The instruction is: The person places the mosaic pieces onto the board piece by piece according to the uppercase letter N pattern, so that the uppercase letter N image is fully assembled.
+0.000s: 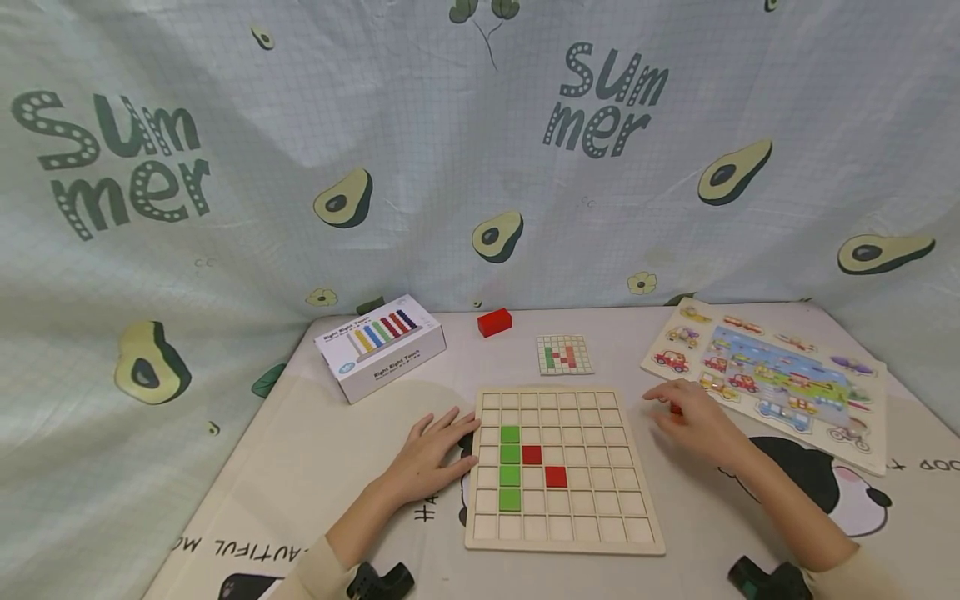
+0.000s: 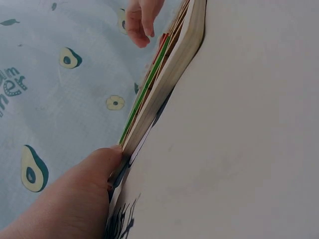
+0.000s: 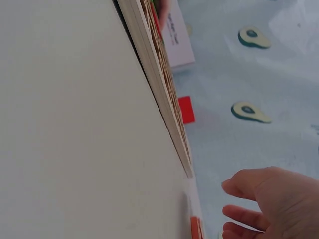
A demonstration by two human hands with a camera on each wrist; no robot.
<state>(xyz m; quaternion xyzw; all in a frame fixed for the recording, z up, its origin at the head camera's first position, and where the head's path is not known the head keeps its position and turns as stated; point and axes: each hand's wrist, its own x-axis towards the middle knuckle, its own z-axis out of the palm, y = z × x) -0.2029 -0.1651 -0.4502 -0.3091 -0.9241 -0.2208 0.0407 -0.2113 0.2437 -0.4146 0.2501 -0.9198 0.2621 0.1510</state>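
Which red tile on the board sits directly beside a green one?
The upper-left red tile, immediately right of the second green tile from the top; the lower-right red tile has an empty cell on its left.

Pale beige sleeves (image 1: 311,577), chunky black wrist-worn devices (image 1: 367,583)

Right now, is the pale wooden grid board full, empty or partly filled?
Partly filled: four square green tiles and two square red tiles sit in the board; its other cells are bare.
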